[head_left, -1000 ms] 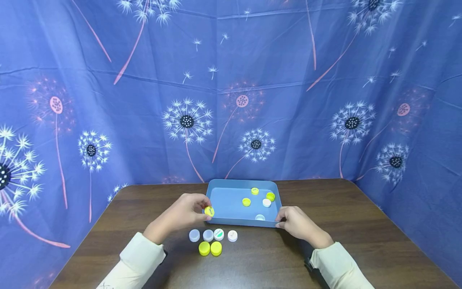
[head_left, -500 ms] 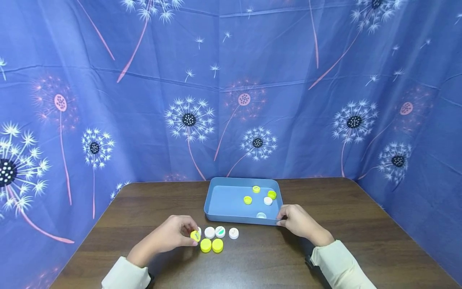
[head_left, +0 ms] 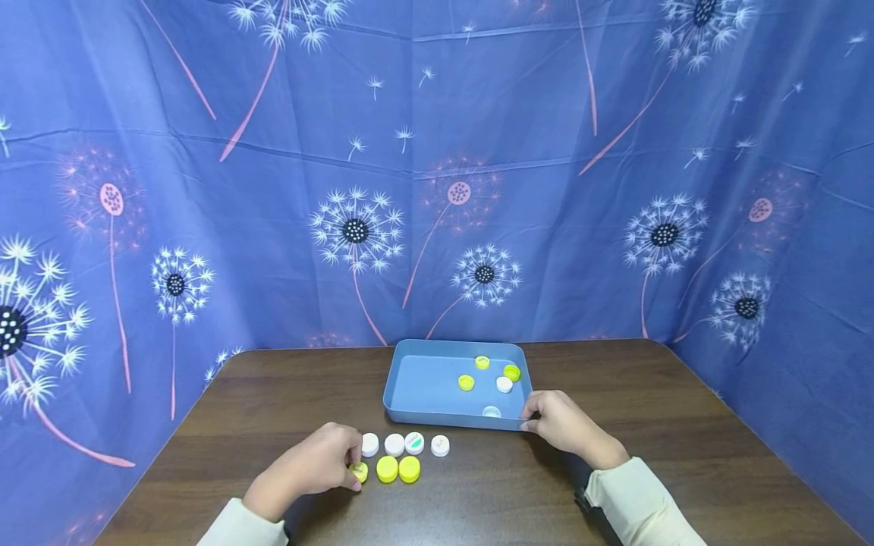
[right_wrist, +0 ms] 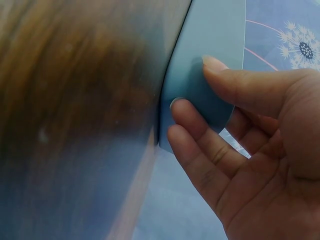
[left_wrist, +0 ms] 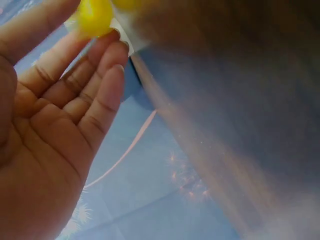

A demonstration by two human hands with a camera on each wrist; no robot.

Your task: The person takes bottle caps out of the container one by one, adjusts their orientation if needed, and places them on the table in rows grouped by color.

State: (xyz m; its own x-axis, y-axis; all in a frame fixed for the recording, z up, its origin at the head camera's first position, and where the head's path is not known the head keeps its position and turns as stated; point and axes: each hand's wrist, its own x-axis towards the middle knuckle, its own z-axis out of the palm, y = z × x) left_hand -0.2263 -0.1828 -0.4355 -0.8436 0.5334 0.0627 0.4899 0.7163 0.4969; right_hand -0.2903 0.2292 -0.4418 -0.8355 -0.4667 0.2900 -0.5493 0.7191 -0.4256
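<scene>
In the head view my left hand (head_left: 310, 464) pinches a yellow bottle cap (head_left: 360, 472) low over the table, just left of two other yellow caps (head_left: 398, 469). The left wrist view shows the held cap (left_wrist: 95, 19) at the fingertips, its upper part cut off by the frame. My right hand (head_left: 572, 430) holds the front right corner of a shallow blue tray (head_left: 437, 417). Close up in the right wrist view, thumb and fingers press around the tray's corner wall (right_wrist: 200, 75). Inside the tray lie several yellow and white caps, mostly toward its right side.
Several white caps (head_left: 394, 444) form a loose row between the tray and the yellow caps, one with a green mark (head_left: 414, 443). The brown wooden table (head_left: 655, 425) ends at a blue curtain (head_left: 560, 250) with a dandelion print.
My left hand has moved from the tray's left front corner back toward me and down, bringing the yellow cap beside the other two. My right hand stays at the tray's corner.
</scene>
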